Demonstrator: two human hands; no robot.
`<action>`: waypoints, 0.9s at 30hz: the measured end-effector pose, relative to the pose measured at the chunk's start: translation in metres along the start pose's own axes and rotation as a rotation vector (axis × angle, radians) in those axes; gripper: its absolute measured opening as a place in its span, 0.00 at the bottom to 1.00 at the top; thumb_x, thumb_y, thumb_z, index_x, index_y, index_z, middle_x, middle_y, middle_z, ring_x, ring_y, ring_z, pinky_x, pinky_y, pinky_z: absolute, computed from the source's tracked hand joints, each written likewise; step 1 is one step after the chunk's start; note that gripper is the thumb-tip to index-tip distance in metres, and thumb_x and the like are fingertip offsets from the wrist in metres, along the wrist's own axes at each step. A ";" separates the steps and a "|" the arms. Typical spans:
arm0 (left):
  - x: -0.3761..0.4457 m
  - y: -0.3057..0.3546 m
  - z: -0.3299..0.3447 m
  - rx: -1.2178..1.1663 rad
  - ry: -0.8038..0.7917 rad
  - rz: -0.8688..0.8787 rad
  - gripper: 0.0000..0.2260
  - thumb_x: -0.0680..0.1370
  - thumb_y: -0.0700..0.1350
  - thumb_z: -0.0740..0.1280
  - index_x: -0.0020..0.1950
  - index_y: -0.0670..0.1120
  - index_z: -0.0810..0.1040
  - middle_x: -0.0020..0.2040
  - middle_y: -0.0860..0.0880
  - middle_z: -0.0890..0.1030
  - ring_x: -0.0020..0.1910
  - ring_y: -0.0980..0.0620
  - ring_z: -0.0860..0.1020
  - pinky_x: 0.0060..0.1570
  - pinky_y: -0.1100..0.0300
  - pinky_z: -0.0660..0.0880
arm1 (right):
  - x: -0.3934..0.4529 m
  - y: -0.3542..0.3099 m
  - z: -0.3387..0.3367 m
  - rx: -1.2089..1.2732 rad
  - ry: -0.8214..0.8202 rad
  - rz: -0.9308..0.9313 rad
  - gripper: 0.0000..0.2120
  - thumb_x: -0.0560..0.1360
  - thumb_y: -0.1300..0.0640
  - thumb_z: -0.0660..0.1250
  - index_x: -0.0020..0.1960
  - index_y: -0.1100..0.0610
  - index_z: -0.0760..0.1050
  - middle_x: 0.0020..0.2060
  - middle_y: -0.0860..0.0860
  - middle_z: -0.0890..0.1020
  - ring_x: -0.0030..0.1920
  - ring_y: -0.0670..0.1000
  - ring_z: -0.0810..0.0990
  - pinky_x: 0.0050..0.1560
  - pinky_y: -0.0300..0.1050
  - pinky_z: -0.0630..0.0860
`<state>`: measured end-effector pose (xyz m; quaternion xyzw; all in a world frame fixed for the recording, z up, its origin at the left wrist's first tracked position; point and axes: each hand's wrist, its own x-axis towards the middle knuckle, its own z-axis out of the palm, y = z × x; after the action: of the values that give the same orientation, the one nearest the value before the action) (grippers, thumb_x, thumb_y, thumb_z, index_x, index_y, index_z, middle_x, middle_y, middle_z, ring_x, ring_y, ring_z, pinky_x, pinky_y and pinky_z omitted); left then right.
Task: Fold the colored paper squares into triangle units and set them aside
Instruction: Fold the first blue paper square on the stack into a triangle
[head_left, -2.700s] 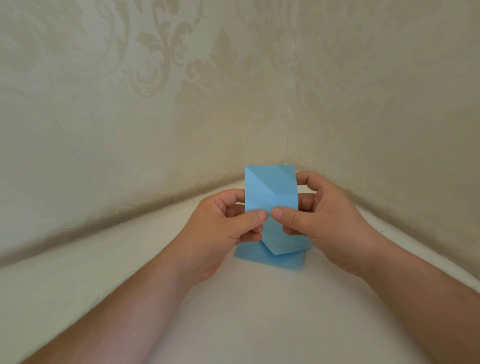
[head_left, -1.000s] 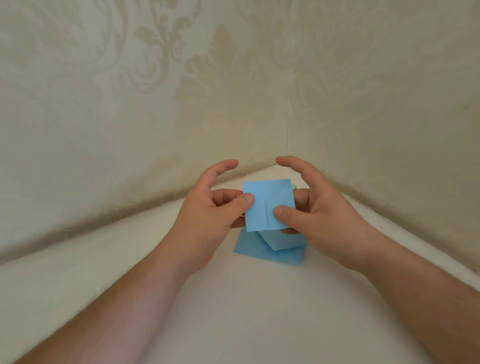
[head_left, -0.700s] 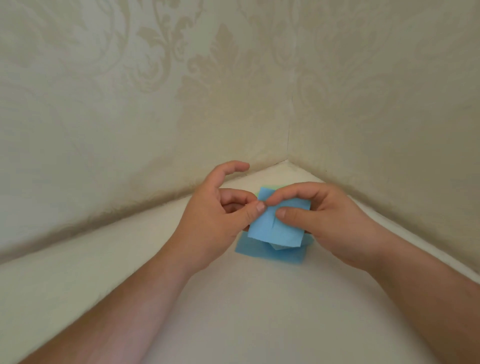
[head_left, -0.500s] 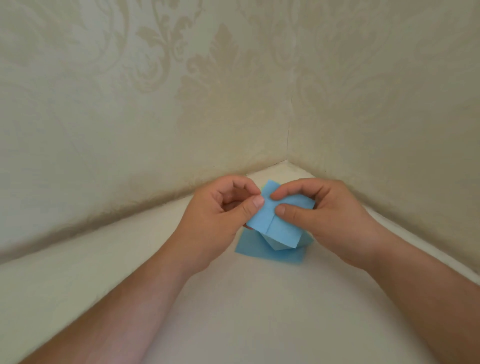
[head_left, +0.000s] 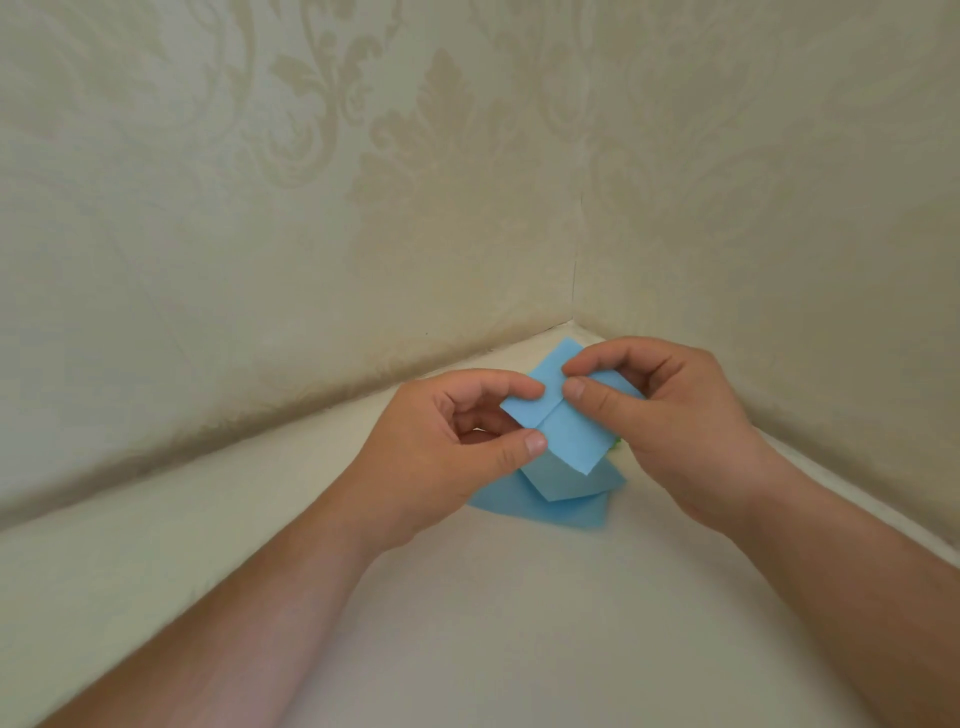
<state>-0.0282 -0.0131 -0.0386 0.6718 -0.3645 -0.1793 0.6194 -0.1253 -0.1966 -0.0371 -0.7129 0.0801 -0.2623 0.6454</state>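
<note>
In the head view, the left hand (head_left: 441, 441) and the right hand (head_left: 670, 415) both pinched the folded blue paper (head_left: 563, 436) between thumb and curled fingers (head_left: 587, 364). It was held just above the blue sheets (head_left: 545, 509) lying on the white counter (head_left: 467, 623), near the wall corner.

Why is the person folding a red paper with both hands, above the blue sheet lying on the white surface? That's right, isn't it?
Not quite: the folded paper is light blue, not red, as the head view shows. The rest holds: the left hand and the right hand both pinch it, above the blue sheet lying on the white surface.
</note>
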 end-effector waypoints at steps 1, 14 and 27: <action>0.000 0.000 0.000 0.006 0.004 -0.004 0.14 0.71 0.45 0.81 0.55 0.54 0.86 0.48 0.39 0.85 0.45 0.50 0.82 0.57 0.44 0.79 | 0.000 0.000 0.000 -0.002 -0.005 -0.011 0.09 0.74 0.62 0.76 0.42 0.47 0.86 0.42 0.50 0.87 0.43 0.48 0.84 0.49 0.53 0.80; 0.004 -0.002 0.001 -0.073 0.075 0.083 0.02 0.73 0.46 0.74 0.44 0.51 0.86 0.43 0.49 0.86 0.43 0.52 0.84 0.46 0.58 0.81 | -0.006 0.001 0.001 -0.059 -0.190 -0.026 0.11 0.76 0.64 0.75 0.45 0.47 0.85 0.45 0.51 0.87 0.45 0.53 0.86 0.45 0.49 0.80; 0.001 -0.003 0.000 0.133 0.076 0.188 0.04 0.70 0.49 0.76 0.44 0.55 0.87 0.43 0.54 0.88 0.44 0.57 0.85 0.47 0.65 0.78 | -0.007 0.001 0.001 -0.305 -0.270 -0.099 0.05 0.71 0.54 0.79 0.42 0.48 0.84 0.44 0.46 0.84 0.48 0.50 0.83 0.46 0.46 0.79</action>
<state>-0.0270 -0.0141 -0.0411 0.6805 -0.4133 -0.0703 0.6010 -0.1309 -0.1927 -0.0405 -0.8340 -0.0032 -0.1808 0.5213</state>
